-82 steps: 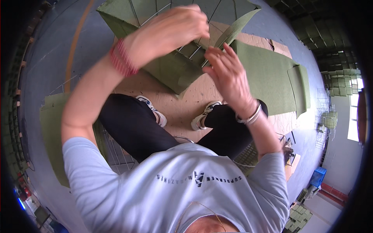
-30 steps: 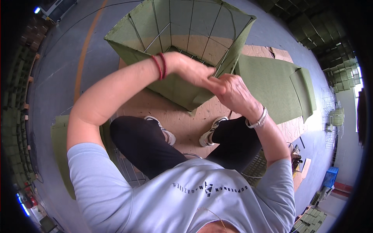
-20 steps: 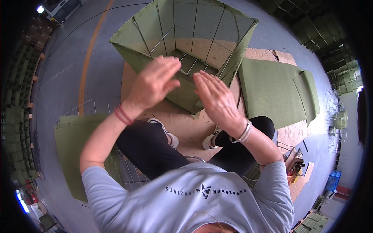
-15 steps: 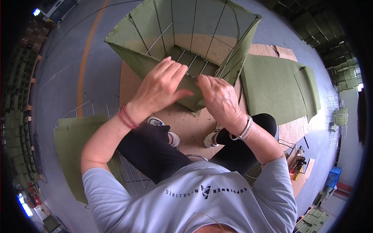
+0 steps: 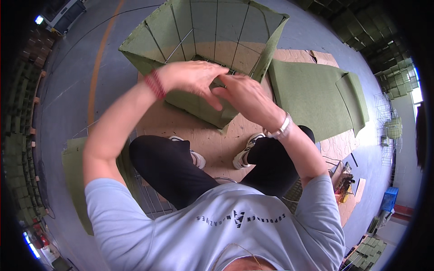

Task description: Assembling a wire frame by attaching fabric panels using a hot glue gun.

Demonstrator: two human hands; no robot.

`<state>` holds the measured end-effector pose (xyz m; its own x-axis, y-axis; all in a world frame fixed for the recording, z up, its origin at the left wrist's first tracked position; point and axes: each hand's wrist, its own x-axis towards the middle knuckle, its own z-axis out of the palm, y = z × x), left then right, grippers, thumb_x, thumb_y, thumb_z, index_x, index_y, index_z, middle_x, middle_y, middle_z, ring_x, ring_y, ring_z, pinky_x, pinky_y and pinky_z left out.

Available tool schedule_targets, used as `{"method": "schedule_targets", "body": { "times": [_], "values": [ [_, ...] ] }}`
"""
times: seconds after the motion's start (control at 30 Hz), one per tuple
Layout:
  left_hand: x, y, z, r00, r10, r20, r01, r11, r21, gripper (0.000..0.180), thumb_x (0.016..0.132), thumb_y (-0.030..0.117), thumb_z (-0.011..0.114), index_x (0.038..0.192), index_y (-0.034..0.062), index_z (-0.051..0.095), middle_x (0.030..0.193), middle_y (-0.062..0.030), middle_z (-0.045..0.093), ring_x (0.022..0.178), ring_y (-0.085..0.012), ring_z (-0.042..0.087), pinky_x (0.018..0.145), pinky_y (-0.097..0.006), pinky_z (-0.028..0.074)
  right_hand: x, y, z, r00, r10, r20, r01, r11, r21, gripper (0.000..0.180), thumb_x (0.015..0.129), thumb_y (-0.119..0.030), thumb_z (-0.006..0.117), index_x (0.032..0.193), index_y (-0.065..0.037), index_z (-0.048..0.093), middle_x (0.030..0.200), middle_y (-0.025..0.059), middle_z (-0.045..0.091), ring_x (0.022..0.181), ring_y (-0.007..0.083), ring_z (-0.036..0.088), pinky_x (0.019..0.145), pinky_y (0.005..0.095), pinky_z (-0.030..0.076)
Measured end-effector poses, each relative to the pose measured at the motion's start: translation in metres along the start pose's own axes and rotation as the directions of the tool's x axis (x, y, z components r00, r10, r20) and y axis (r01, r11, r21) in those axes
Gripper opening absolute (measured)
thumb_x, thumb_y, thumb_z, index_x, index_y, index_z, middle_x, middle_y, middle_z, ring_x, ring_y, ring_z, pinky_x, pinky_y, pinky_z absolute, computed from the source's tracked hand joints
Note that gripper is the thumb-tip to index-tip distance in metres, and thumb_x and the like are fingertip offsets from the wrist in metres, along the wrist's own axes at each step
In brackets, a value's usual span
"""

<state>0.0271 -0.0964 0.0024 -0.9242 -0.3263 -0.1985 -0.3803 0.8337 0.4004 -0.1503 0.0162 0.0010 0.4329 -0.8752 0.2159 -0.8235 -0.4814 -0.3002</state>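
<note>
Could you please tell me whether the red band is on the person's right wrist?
No, the red band circles the left wrist, while a pale bracelet circles the right wrist.

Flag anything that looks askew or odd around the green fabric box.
One small thing: a fabric tip juts out past the near lower corner of the green fabric box, over the brown board, breaking the corner's line. I see nothing spilled.

Sheet point(image 5: 312, 97) right of box point(image 5: 194, 105).
</note>
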Motion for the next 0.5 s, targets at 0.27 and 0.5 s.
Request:
{"method": "schedule_targets", "body": {
  "times": [0.27, 0.5],
  "values": [
    [-0.034, 0.055, 0.055, 0.746, 0.12, -0.655, 0.049, 0.971, 0.233, 0.056, 0.077, 0.035, 0.076, 0.118, 0.0, 0.061, 0.109, -0.0159, 0.063, 0.11, -0.0339, 0.06, 0.098, -0.044, 0.049, -0.042, 0.02, 0.003, 0.934, -0.235, -0.268, 0.209, 0.97, -0.124, 0.021, 0.085, -0.014, 0.07, 0.093, 0.001, 0.059, 0.078, 0.0128, 0.063, 0.08, 0.0298, 0.064, 0.092, 0.0436, 0.051],
    [-0.011, 0.048, 0.019, 0.98, -0.08, -0.181, 0.112, 0.978, 0.176, 0.056, 0.078, 0.052, 0.072, 0.09, -0.0019, 0.061, 0.091, -0.0128, 0.064, 0.093, -0.0328, 0.063, 0.084, -0.042, 0.052, -0.03, 0.025, 0.002, 0.987, -0.135, -0.086, 0.13, 0.99, -0.057, 0.031, 0.087, -0.02, 0.07, 0.069, -0.003, 0.052, 0.056, 0.0105, 0.053, 0.066, 0.0313, 0.06, 0.076, 0.0411, 0.05]
  ]
}}
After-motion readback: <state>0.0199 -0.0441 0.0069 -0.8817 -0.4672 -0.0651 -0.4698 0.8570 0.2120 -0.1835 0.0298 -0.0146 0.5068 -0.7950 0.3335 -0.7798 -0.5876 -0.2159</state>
